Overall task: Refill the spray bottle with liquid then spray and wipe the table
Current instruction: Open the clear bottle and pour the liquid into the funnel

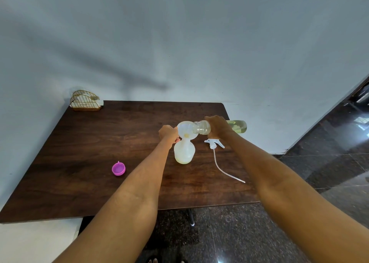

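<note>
Both grips closed: left hand (168, 133) pinches funnel (186, 131), right hand (218, 128) clasps refill bottle (236, 126).

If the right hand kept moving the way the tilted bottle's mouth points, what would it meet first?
Probably the funnel: the right hand holds the refill bottle with its mouth at the funnel's rim, above the spray bottle. Depth is unclear.

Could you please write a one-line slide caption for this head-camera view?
Right hand tips the clear bottle into a funnel that the left hand steadies on the spray bottle.
</note>
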`<state>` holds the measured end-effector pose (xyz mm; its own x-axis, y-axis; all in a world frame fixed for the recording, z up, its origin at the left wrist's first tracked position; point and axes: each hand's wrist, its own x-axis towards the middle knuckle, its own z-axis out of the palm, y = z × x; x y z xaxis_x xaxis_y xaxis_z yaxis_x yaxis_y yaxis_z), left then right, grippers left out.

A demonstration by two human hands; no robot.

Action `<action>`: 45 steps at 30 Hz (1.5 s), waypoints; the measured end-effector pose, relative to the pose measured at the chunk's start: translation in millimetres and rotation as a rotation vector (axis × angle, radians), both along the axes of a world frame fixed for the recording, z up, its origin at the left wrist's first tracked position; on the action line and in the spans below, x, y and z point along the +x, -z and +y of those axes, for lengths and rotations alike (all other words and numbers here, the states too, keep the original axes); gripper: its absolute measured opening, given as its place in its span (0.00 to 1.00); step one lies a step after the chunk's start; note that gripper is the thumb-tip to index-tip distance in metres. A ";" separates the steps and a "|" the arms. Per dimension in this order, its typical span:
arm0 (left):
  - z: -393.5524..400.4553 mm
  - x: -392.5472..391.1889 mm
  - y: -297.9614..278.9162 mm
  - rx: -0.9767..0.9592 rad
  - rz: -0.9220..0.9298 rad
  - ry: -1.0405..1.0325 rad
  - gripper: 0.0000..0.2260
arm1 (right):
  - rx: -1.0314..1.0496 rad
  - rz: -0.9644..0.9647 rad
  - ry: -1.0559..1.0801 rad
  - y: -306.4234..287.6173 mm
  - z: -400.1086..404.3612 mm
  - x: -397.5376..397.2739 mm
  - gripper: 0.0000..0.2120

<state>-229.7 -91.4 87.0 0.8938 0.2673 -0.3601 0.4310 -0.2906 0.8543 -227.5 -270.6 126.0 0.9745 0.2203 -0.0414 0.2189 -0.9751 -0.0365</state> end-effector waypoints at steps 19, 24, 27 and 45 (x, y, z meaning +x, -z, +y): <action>0.5 0.5 2.2 0.001 -0.016 -0.020 0.10 | 0.019 -0.001 0.003 -1.6 2.1 -2.6 0.21; 0.3 0.3 0.8 0.006 -0.011 -0.008 0.10 | 0.015 0.004 0.003 -2.7 3.6 -3.2 0.21; 0.0 -1.4 -1.0 0.002 -0.005 -0.005 0.10 | 0.007 0.006 0.006 -2.9 3.9 -3.5 0.21; 0.5 -1.6 0.2 0.018 -0.016 -0.015 0.11 | 0.027 0.003 0.008 -3.9 3.9 -3.0 0.19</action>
<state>-231.3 -90.9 86.9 0.8951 0.2871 -0.3412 0.4222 -0.2991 0.8557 -230.5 -266.7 129.9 0.9761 0.2140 -0.0383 0.2113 -0.9754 -0.0635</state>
